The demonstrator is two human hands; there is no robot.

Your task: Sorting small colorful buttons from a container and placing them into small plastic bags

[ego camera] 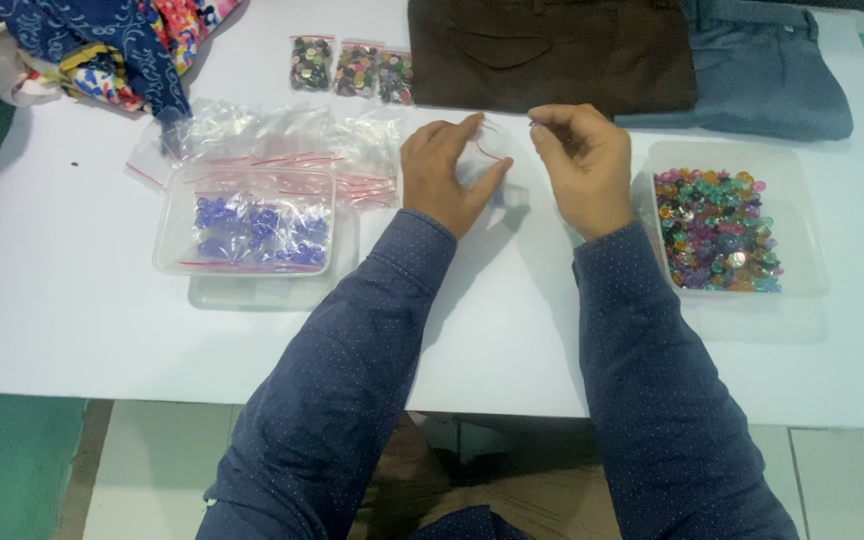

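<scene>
Clear zip bag [492,172] — upright, red-striped mouth up, left hand [442,175] gripping its side, right hand [584,165] fingers pinching the top edge

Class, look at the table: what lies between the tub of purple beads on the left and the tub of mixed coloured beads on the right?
In the head view, both hands: the left hand and right hand hold a small clear bag over the white table.

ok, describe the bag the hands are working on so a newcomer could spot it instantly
On the white table, look between the tray of purple beads and the tray of mixed-colour beads. The left hand and right hand hold a small clear zip bag there. Unlike the heap of empty bags behind the purple tray, it is lifted between the fingers.
</scene>
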